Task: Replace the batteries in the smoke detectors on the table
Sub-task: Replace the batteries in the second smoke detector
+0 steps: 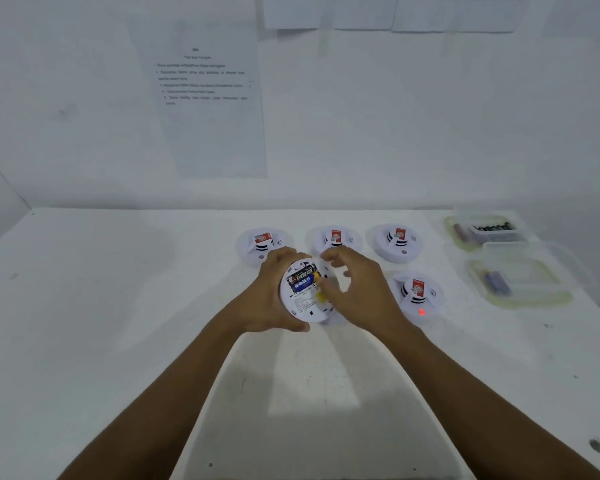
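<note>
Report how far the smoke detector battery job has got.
Likely done: the lit detector at the right lies face up, its red light on. In hand: the left hand grips the held detector, back side up, batteries showing in its bay, with the right hand fingering them. Left: the back-row detectors lie face up, no light showing, seemingly untouched.

A printed sheet (201, 98), its text too blurred to read, hangs on the white wall (430, 126) behind the tabletop's (101, 306) far edge. More sheets (329, 12) hang higher, cut off. A dark mark (596, 445) sits near the right edge.
</note>
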`<control>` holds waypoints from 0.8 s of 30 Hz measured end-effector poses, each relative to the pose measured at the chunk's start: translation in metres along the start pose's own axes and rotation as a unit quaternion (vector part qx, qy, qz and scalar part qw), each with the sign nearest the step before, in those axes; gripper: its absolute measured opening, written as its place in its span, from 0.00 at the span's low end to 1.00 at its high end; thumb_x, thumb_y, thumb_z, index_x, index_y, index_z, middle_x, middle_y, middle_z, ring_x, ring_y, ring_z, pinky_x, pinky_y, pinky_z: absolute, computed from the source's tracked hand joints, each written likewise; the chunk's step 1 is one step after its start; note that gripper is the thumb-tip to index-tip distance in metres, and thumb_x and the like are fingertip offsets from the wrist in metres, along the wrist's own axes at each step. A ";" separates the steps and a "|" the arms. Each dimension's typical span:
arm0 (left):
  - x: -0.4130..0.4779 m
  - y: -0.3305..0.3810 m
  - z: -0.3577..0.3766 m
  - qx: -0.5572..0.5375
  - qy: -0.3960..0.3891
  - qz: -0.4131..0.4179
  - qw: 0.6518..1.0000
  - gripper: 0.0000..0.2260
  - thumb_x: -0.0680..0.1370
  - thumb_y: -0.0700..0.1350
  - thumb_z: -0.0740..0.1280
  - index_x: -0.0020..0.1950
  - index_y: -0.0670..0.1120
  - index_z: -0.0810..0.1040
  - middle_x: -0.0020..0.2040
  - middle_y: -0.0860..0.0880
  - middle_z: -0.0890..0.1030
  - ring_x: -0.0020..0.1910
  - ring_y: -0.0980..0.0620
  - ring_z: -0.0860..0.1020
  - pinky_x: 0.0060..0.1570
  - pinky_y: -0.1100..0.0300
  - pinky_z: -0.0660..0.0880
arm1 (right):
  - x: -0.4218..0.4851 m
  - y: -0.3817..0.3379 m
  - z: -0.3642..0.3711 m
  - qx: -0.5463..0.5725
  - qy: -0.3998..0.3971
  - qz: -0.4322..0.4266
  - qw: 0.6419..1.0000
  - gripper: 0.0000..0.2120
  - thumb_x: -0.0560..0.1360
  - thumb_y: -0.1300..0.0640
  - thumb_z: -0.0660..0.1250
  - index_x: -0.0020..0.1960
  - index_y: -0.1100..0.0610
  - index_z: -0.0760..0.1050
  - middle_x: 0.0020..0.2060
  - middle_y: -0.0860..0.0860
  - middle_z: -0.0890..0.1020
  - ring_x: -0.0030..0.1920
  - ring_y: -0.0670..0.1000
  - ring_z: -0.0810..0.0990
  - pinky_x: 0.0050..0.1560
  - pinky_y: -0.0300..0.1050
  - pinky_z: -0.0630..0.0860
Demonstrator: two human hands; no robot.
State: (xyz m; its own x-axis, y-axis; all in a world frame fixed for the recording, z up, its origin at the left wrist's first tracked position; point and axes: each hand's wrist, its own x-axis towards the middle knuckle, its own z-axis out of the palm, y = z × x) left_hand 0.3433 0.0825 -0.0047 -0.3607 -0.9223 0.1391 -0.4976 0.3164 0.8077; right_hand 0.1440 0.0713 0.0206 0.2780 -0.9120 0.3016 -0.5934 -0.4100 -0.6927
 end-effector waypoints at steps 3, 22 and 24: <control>0.008 0.015 0.006 0.004 -0.025 0.014 1.000 0.49 0.55 0.50 0.81 0.60 0.81 0.53 0.65 0.75 0.51 0.75 0.52 0.56 0.71 0.58 0.65 | 0.000 -0.015 -0.004 -0.037 0.002 0.019 0.999 0.24 0.70 0.47 0.72 0.63 0.49 0.71 0.53 0.46 0.81 0.51 0.46 0.79 0.50 0.41 0.78; 0.026 0.027 0.016 -0.028 -0.026 0.011 0.999 0.49 0.58 0.49 0.80 0.73 0.55 0.55 0.76 0.54 0.53 0.69 0.62 0.64 0.61 0.76 0.65 | 0.001 -0.031 -0.015 -0.139 0.059 0.074 0.986 0.32 0.69 0.41 0.72 0.64 0.53 0.63 0.49 0.47 0.76 0.49 0.50 0.79 0.48 0.41 0.76; 0.026 0.028 0.017 -0.035 -0.028 0.011 0.999 0.51 0.58 0.49 0.80 0.73 0.54 0.54 0.76 0.54 0.53 0.71 0.56 0.64 0.66 0.68 0.67 | 0.001 -0.031 -0.013 -0.148 0.063 0.073 0.984 0.31 0.69 0.42 0.72 0.63 0.54 0.63 0.46 0.44 0.72 0.46 0.47 0.76 0.46 0.40 0.73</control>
State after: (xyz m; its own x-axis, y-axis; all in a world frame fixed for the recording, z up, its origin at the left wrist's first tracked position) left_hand 0.3067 0.0710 0.0115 -0.4161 -0.9004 0.1271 -0.4325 0.3189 0.8434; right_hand 0.1530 0.0831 0.0513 0.0881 -0.9486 0.3040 -0.8189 -0.2427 -0.5200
